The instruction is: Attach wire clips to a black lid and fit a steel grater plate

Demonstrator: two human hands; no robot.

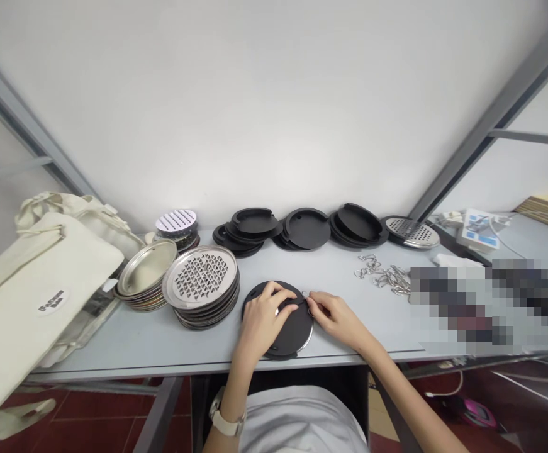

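A round black disc (pixel 289 333) with a thin metal rim at its lower right lies near the table's front edge. My left hand (pixel 267 314) rests on top of it, fingers spread over its surface and thumb pointing right. At the disc's right edge my right hand (pixel 328 314) pinches a small metal wire clip (pixel 306 294). To the right, a loose pile of similar wire clips (pixel 394 278) lies on the table. Stacked metal grater discs (pixel 201 277) stand left of the black disc.
Plain metal discs (pixel 146 270) and a cream bag (pixel 42 283) are at the left. Black disc stacks (pixel 306 228) line the back, with a finished-looking grater disc (pixel 413 232) to their right. A blurred patch covers the right side of the table (pixel 349 270).
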